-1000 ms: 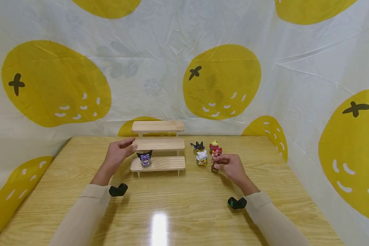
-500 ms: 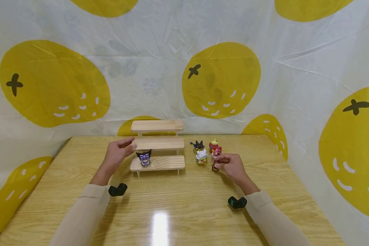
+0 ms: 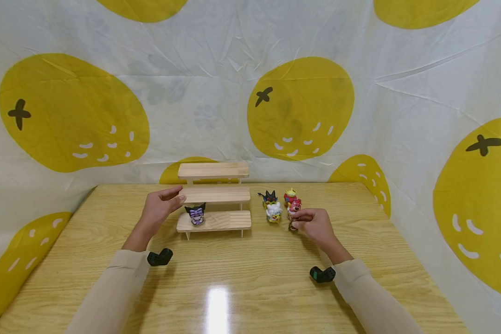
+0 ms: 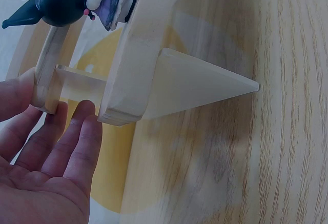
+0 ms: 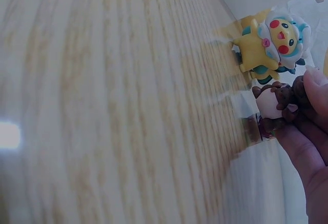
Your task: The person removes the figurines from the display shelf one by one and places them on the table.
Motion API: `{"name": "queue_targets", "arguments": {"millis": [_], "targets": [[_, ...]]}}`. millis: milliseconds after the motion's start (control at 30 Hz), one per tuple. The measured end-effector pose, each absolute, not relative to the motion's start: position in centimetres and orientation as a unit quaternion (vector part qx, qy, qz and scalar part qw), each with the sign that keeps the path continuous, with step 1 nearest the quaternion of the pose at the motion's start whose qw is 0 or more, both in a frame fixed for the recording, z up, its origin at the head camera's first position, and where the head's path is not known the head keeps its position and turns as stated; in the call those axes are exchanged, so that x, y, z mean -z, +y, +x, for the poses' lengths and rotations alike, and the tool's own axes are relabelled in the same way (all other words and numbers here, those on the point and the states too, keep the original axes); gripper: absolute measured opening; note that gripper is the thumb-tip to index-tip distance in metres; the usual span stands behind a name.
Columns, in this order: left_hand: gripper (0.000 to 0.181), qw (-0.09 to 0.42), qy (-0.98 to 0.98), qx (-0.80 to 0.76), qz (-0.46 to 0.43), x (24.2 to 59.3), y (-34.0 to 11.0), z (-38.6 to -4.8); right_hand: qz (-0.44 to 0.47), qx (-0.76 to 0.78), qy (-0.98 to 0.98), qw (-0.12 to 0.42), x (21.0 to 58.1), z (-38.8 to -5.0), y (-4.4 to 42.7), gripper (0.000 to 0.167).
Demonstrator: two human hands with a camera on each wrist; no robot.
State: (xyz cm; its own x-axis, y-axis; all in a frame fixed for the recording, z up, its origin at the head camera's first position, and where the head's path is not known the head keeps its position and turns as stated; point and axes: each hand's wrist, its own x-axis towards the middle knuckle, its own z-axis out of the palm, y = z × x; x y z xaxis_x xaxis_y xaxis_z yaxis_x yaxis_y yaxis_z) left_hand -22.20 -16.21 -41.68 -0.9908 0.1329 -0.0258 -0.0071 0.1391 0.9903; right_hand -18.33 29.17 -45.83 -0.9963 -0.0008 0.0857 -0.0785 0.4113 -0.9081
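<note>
My left hand [image 3: 157,207] pinches the left end of the middle step of a three-step wooden display stand [image 3: 215,195], thumb above and fingers below in the left wrist view. On the lowest step sits a purple and black figurine [image 3: 197,215], near its left end. My right hand [image 3: 315,226] grips a small brown figurine [image 5: 274,102] with a pale belly between thumb and fingers; the hand partly covers it. Right behind it stands a red figurine [image 3: 294,206]. A yellow figurine with a white hood [image 5: 277,42] stands beside the brown one.
A dark-eared figurine [image 3: 270,198] and a red figurine with a yellow top [image 3: 290,195] stand behind, right of the stand. The wooden table [image 3: 254,283] reaches back to a patterned cloth [image 3: 217,116] that hangs behind and at the sides.
The head view has shifted very slightly. The brown figurine has barely moved in my right hand, and my left hand keeps its place at the stand.
</note>
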Motion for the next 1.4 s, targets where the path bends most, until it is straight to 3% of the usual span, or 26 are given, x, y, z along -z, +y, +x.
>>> {"name": "queue_targets", "arguments": {"millis": [1400], "targets": [[0.056,0.044,0.763,-0.645,0.029,41.71,-16.18,-22.32,-0.004,-0.498,-0.865,0.063,45.72,-17.43,28.73,0.018]]}}
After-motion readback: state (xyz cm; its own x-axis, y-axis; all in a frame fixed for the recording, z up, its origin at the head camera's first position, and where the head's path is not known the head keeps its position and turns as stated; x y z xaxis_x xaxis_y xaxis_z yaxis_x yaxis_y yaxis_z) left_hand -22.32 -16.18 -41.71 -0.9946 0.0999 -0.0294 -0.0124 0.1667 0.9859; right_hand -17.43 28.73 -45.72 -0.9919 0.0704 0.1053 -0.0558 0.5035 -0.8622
